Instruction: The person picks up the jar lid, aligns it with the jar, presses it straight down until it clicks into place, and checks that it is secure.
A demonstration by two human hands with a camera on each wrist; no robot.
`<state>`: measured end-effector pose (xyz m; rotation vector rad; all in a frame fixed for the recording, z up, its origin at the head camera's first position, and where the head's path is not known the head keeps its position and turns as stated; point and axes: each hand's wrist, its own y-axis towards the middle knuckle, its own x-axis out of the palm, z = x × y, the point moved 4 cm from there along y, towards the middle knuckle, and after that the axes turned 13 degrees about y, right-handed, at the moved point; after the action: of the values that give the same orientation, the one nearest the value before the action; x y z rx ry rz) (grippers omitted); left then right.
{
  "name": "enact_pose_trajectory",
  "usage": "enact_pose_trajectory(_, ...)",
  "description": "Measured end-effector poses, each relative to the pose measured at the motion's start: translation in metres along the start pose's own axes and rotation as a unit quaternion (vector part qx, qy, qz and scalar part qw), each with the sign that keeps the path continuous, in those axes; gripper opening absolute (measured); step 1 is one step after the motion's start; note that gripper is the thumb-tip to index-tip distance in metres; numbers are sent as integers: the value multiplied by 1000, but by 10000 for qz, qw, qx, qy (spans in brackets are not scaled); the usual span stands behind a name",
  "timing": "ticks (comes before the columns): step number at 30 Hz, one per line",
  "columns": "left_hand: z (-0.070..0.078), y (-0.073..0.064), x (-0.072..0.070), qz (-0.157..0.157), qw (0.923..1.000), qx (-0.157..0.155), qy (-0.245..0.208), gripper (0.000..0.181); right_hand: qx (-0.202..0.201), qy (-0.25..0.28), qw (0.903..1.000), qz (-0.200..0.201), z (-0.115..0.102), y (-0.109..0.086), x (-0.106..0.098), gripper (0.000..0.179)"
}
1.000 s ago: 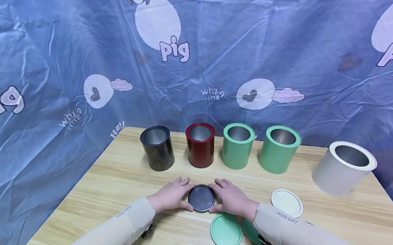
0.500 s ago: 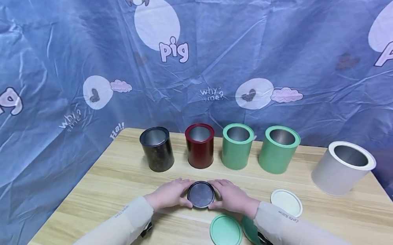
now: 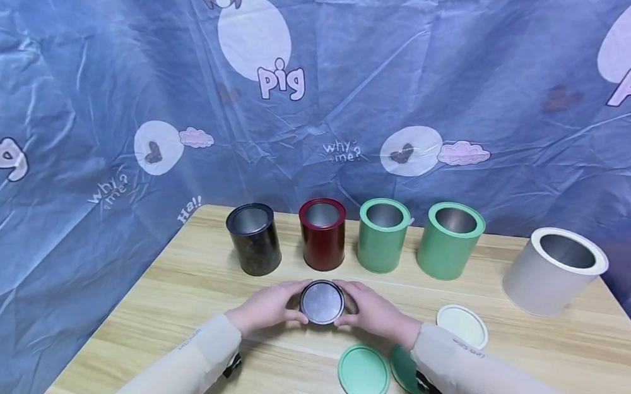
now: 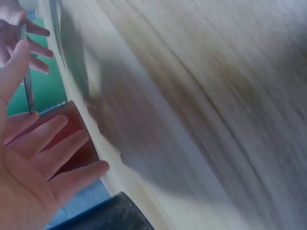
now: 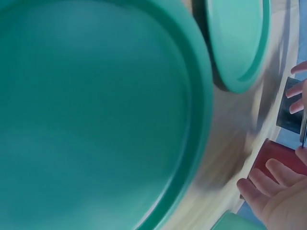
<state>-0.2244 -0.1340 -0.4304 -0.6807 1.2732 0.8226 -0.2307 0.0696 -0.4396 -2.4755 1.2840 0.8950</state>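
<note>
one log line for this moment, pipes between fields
left hand: pinches dark lid | right hand: pinches dark lid | dark lid: held above table | black can: open | red can: open

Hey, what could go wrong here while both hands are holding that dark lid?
The dark lid could slip: the left hand and right hand hold it above the table only by its edge. The right sleeve reaches over the darker green lid and might nudge it; whether they touch isn't clear. The red can stands just beyond the hands, so moving forward could perhaps bump it.
</note>
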Motion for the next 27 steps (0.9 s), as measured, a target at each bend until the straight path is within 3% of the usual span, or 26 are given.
enact_pose_trajectory(13,-8,-5,-22,557,9982,-109,-180,73,-340,129,9983,465,-11,12,-10,74)
enact_pose_trajectory(22,-12,-12,-37,809,9948,-596,-160,76,-473,308,9952,796,-22,17,-11,74)
enact_pose_trajectory(27,-14,-15,-45,938,9932,-656,-203,76,-678,451,9918,981,-27,21,-12,70)
